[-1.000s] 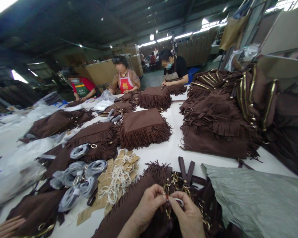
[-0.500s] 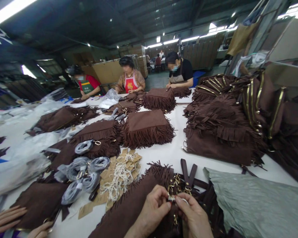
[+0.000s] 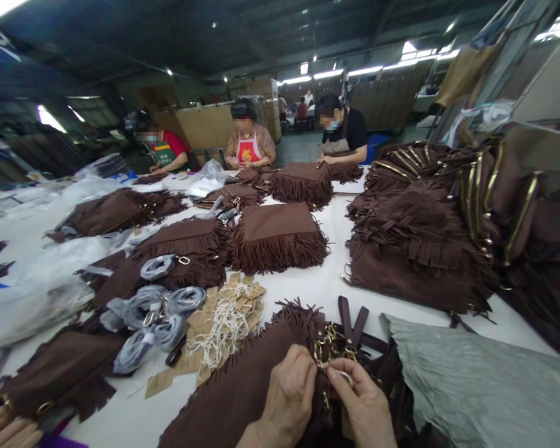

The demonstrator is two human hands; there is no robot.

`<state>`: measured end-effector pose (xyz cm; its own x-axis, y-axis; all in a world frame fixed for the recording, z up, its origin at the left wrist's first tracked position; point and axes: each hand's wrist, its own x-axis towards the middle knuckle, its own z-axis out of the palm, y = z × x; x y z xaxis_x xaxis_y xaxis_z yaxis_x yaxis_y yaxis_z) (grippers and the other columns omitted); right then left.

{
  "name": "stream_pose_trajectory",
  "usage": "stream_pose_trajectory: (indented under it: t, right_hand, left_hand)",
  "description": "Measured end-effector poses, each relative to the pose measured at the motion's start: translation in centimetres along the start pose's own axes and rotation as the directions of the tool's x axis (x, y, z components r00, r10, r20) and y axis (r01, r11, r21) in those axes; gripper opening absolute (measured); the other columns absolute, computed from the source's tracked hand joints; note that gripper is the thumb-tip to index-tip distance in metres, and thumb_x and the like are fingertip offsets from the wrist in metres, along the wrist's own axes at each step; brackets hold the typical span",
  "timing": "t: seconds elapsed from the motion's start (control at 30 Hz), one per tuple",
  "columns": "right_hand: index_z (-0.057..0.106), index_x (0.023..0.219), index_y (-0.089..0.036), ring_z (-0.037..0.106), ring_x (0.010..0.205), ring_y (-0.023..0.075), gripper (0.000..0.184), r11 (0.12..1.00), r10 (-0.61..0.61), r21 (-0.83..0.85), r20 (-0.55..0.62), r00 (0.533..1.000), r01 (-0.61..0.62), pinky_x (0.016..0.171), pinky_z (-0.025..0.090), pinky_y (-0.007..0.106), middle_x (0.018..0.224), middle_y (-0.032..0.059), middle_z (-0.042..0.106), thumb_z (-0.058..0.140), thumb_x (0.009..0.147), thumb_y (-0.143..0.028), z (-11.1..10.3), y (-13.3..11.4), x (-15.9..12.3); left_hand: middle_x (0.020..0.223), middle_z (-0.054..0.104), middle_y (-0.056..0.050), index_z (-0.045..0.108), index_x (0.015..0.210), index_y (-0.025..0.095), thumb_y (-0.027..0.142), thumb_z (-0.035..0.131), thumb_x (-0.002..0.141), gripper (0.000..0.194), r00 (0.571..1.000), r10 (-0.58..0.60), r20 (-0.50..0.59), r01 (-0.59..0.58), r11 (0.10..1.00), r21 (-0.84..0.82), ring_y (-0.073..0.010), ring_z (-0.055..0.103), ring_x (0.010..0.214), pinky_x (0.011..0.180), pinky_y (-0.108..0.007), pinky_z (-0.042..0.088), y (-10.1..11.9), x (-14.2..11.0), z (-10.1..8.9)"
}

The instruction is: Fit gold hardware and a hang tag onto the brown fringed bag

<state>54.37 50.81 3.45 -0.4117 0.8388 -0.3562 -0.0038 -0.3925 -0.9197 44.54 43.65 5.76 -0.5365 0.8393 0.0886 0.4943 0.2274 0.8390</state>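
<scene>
A brown fringed bag (image 3: 233, 379) lies in front of me, under my hands. At its right end, gold clasps (image 3: 329, 336) and dark wrist straps (image 3: 353, 320) are bunched together. My right hand (image 3: 364, 401) pinches a thin white string (image 3: 345, 376) between thumb and forefinger, close to a clasp. My left hand (image 3: 287, 392) is closed beside it, fingertips pressed together at the same clasp. What those left fingertips grip is hidden behind the knuckles.
Brown paper tags (image 3: 205, 317) with white strings and plastic-wrapped coiled straps (image 3: 142, 308) lie left. More fringed bags (image 3: 280, 236) are stacked ahead, with a large pile (image 3: 420, 249) at right. Grey-green wrapping (image 3: 485, 373) lies near right. A co-worker's hand (image 3: 14, 429) handles a bag lower left.
My left hand has turned and closed more, its knuckles now rising beside the clasp. My right hand keeps its pinch. At lower left, the co-worker's bag has tilted and their hands have moved lower.
</scene>
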Motion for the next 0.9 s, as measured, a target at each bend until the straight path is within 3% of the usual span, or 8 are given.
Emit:
stream_pose_trajectory:
  t: [0.13,0.23,0.33,0.4,0.47,0.6,0.8,0.9]
  right_hand:
    - [0.063,0.084,-0.018,0.063,0.075,0.02,0.034,0.999,-0.043,-0.022,0.056,0.998,0.044,0.066,0.05,0.027,0.078,0.0049,0.069,0.066,0.063,-0.044,-0.9,0.0,0.0]
    - [0.064,0.088,-0.019,0.063,0.08,0.0208,0.03,0.96,-0.162,-0.211,0.105,0.981,0.181,0.069,0.051,0.028,0.089,0.0073,0.068,0.06,0.07,-0.043,-1.6,-0.2,0.2]
    - [0.066,0.093,-0.021,0.061,0.087,0.0206,0.026,0.768,-0.386,-0.447,0.249,0.888,0.459,0.076,0.05,0.028,0.1,0.0089,0.063,0.056,0.074,-0.037,-2.0,-0.8,0.5]
    - [0.063,0.098,-0.022,0.061,0.077,0.0168,0.026,0.659,-0.424,-0.506,0.36,0.831,0.556,0.07,0.051,0.025,0.1,0.0085,0.06,0.052,0.078,-0.033,-1.7,-1.4,0.5]
    - [0.061,0.098,-0.021,0.058,0.067,0.0134,0.024,0.622,-0.406,-0.52,0.426,0.809,0.586,0.062,0.05,0.022,0.094,0.007,0.058,0.049,0.081,-0.031,-1.3,-2.0,0.5]
    - [0.062,0.077,-0.021,0.057,0.07,0.0139,0.02,0.67,-0.38,-0.458,0.464,0.8,0.584,0.063,0.046,0.021,0.08,0.0032,0.057,0.046,0.082,-0.032,-0.5,-2.6,0.5]
    - [0.063,0.068,-0.019,0.056,0.072,0.0173,0.022,0.898,-0.205,-0.308,0.336,0.919,0.313,0.066,0.043,0.026,0.072,0.0019,0.06,0.055,0.075,-0.039,-0.7,-2.7,1.2]
    - [0.066,0.072,-0.019,0.057,0.072,0.018,0.022,0.945,-0.134,-0.246,0.316,0.939,0.217,0.068,0.043,0.028,0.073,0.0019,0.062,0.058,0.071,-0.04,-1.1,-3.0,1.6]
  left_hand:
    - [0.067,0.053,-0.003,0.053,0.066,0.018,0.024,0.043,0.081,0.019,0.987,-0.127,-0.094,0.11,0.98,-0.167,-0.0141,0.051,0.063,0.062,-0.024,0.039,0.4,-0.2,-0.8]
    - [0.056,0.052,0.001,0.058,0.076,0.016,0.029,0.045,0.08,0.02,0.963,-0.265,-0.048,0.232,0.905,-0.356,-0.012,0.049,0.052,0.055,-0.023,0.039,0.7,-0.3,-1.4]
    - [0.055,0.053,0.001,0.06,0.079,0.014,0.034,0.047,0.079,0.023,0.958,-0.285,-0.027,0.242,0.858,-0.453,-0.0109,0.048,0.05,0.052,-0.022,0.038,1.1,-0.1,-1.7]
    - [0.058,0.053,0.001,0.06,0.075,0.014,0.033,0.049,0.078,0.023,0.964,-0.264,-0.039,0.217,0.858,-0.465,-0.01,0.048,0.05,0.052,-0.021,0.039,1.5,0.0,-1.9]
    - [0.058,0.053,0.001,0.06,0.074,0.013,0.032,0.05,0.078,0.021,0.965,-0.256,-0.048,0.204,0.856,-0.476,-0.0096,0.048,0.05,0.053,-0.021,0.039,1.8,0.1,-2.0]
    - [0.054,0.052,0.002,0.059,0.077,0.013,0.033,0.049,0.079,0.023,0.964,-0.26,-0.058,0.194,0.834,-0.517,-0.0093,0.048,0.051,0.054,-0.021,0.04,1.7,0.1,-2.0]
    - [0.069,0.059,-0.001,0.053,0.091,0.014,0.032,0.055,0.071,0.027,0.934,-0.341,0.101,0.326,0.703,-0.632,-0.0081,0.049,0.049,0.046,-0.019,0.038,1.4,0.6,-1.2]
    - [0.065,0.057,0.001,0.053,0.088,0.013,0.022,0.055,0.062,0.027,0.907,-0.365,0.21,0.418,0.721,-0.553,-0.0073,0.047,0.045,0.043,-0.019,0.035,1.6,1.1,-0.5]
